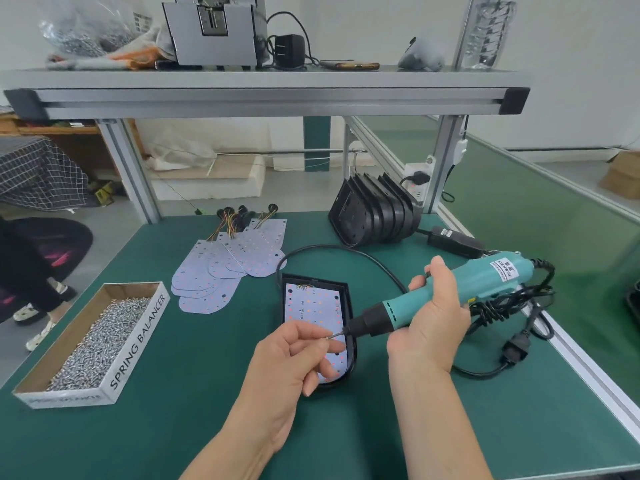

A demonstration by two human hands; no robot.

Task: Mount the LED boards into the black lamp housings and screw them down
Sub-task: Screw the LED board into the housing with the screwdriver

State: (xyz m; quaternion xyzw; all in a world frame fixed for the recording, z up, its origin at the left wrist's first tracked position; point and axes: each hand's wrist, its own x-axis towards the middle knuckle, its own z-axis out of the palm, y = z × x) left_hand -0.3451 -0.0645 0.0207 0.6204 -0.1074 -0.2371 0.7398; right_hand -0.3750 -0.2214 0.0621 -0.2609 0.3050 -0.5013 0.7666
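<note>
A black lamp housing (347, 299) lies on the green mat with a white LED board (313, 308) seated inside it. My right hand (429, 315) grips a teal electric screwdriver (460, 289), its bit pointing left over the board's lower part. My left hand (294, 355) pinches a small screw (333, 336) at the bit's tip, just above the board. More LED boards (228, 265) with wired connectors lie fanned out behind. A stack of black housings (374, 213) leans at the back right.
A cardboard box (138, 344) marked SPRING BALANCER, full of screws, sits at the left. The screwdriver's black cable (346, 252) loops behind the housing and coils at the right with a power adapter (453, 240). An aluminium shelf (263, 95) spans overhead. A person sits at far left.
</note>
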